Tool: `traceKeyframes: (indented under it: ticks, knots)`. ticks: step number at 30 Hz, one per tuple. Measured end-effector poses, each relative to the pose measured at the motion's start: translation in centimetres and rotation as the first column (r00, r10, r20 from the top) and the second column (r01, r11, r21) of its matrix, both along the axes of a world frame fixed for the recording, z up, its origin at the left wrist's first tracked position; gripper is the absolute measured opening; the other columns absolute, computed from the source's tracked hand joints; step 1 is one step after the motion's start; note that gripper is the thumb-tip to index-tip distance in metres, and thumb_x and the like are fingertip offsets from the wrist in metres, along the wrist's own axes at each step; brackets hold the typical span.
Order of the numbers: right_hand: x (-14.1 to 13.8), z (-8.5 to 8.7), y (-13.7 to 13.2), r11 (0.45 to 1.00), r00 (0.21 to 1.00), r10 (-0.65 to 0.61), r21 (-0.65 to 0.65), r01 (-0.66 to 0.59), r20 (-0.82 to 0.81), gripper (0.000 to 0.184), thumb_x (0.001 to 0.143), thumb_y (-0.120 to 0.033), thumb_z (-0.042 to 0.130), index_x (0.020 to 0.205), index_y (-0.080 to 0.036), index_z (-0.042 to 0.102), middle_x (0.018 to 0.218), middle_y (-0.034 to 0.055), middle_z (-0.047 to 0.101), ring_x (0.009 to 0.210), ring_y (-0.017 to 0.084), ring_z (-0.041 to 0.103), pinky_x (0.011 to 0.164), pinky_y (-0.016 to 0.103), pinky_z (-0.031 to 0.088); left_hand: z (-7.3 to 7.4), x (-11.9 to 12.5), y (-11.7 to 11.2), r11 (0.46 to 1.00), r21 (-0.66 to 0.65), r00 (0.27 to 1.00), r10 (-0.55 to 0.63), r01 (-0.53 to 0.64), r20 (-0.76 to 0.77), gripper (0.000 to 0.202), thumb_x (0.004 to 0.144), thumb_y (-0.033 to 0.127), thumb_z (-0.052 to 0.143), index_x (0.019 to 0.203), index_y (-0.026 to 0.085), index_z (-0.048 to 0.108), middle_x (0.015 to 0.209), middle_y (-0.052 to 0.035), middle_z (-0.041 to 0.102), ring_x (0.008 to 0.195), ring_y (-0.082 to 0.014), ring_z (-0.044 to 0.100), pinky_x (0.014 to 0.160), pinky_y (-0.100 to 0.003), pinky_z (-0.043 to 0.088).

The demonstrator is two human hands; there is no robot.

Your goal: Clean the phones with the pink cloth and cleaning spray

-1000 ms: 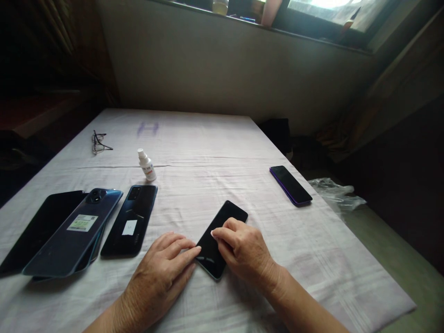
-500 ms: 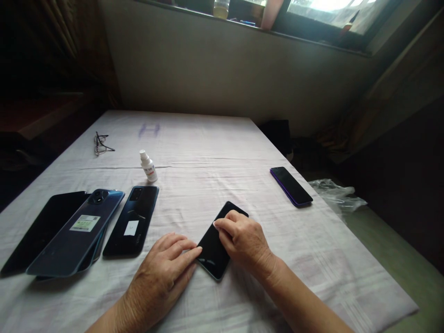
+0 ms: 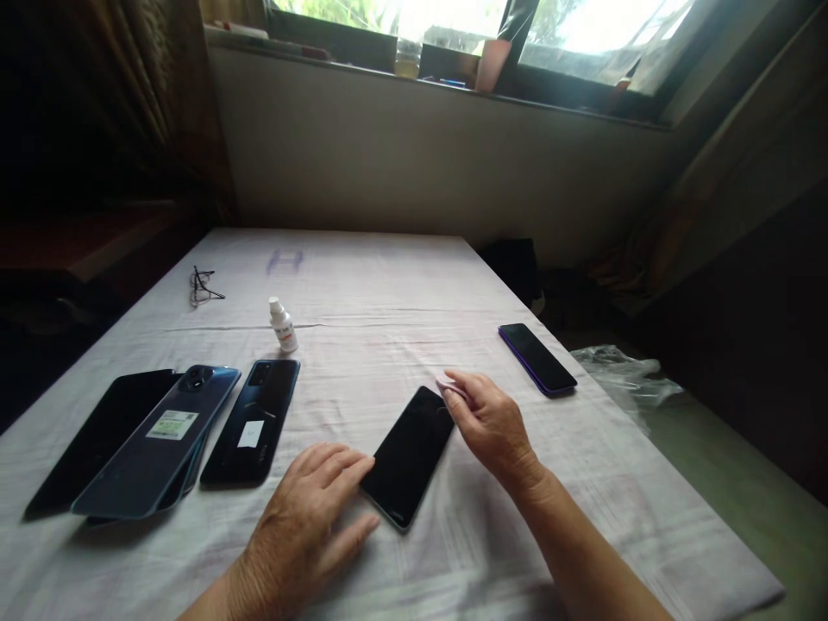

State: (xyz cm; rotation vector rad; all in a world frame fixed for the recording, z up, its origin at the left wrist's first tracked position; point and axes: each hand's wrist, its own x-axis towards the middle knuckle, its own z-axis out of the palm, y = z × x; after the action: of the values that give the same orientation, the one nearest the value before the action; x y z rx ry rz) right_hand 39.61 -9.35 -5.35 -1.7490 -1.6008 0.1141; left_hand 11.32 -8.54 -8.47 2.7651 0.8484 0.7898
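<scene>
A black phone (image 3: 409, 455) lies screen up on the white tablecloth (image 3: 388, 285), slanted, near the front edge of the table and between the two hands. The left hand (image 3: 310, 509) lies flat on the cloth with its fingers loosely spread, holding nothing; its fingertips (image 3: 362, 466) rest against the phone's left edge. The right hand (image 3: 492, 424) sits just beside the phone's far right corner, thumb and fingers pinched together on a small pink cloth (image 3: 449, 385), which is at or just past that corner; whether it touches the glass I cannot tell.

To the left of the left hand, a dark phone with a white sticker (image 3: 254, 423) lies back up. Next to it a blue phone with a pale label (image 3: 161, 442) rests partly on top of a black slab (image 3: 100, 440). Farther back stands a small white bottle (image 3: 283, 325), upright, and beyond it a pair of glasses (image 3: 203, 286). A purple-edged phone (image 3: 536, 359) lies well apart to the right, near the table's edge, with a crumpled clear plastic bag (image 3: 624, 375) off the table beside it
</scene>
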Motion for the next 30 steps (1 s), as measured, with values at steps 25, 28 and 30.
traceKeyframes:
  ticks: [25,28,30]
  knots:
    - [-1.6,-1.4,-7.3,0.939,0.949,0.263,-0.178,-0.293,-0.173,0.02,0.096,-0.036,0.057,0.087,-0.024,0.071,0.074,-0.0007,0.072,0.068,0.016,0.067,0.063,0.023,0.044,2.6,-1.3,5.8,0.965,-0.1,0.88,0.177,-0.244,-0.441,0.069,0.081,0.055,0.068,0.142,0.024,0.056,0.148,-0.0147,0.056,0.137,-0.0353,0.05,0.114,-0.052,0.033]
    - [0.5,-1.2,-6.4,0.932,0.928,0.306,-0.133,-0.338,-0.214,0.019,0.094,-0.038,0.06,0.093,-0.024,0.074,0.091,0.0031,0.075,0.084,0.019,0.069,0.076,0.027,0.049,3.5,-1.1,6.8,0.967,-0.124,0.876,0.143,-0.223,-0.461,0.066,0.081,0.052,0.07,0.14,0.026,0.059,0.146,-0.0133,0.058,0.135,-0.0351,0.052,0.113,-0.05,0.035]
    - [1.9,-1.2,-5.3,0.928,0.919,0.321,-0.117,-0.353,-0.227,0.019,0.092,-0.037,0.062,0.094,-0.023,0.074,0.094,0.0048,0.074,0.085,0.02,0.069,0.079,0.029,0.05,4.3,-0.8,7.5,0.972,-0.139,0.88,0.106,-0.19,-0.463,0.06,0.081,0.047,0.072,0.138,0.028,0.062,0.141,-0.0108,0.063,0.13,-0.0337,0.057,0.11,-0.046,0.038]
